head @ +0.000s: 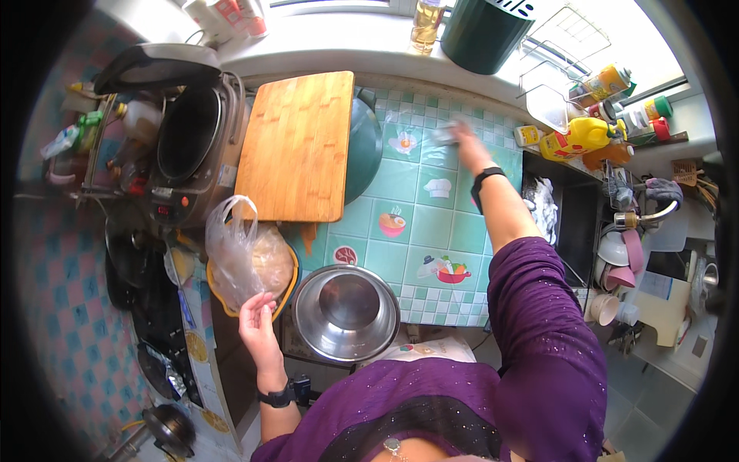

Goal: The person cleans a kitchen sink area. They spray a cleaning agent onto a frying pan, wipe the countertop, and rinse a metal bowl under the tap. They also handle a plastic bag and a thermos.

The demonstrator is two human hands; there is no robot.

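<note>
My right hand (472,151) is blurred over the green tile-patterned table cover (389,180). A pale, cloth-like thing (444,134) shows under its fingers. My left hand (258,323) is half curled beside the yellow-rimmed basin (295,277), with its fingertips near a clear plastic bag (228,254). Whether they touch the bag is unclear. Under the bag, the basin holds a round, light-brown mass (271,260) that looks like dough. A stainless steel bowl (312,300) sits at the table's front edge, right of my left hand.
A wooden cutting board (294,150) lies over a dark green round vessel (366,150). On the left is an electric cooker (225,173) with its lid raised. To the right stand a yellow bottle (577,138), a dark sink (571,213) with white foam, and stacked bowls (618,248).
</note>
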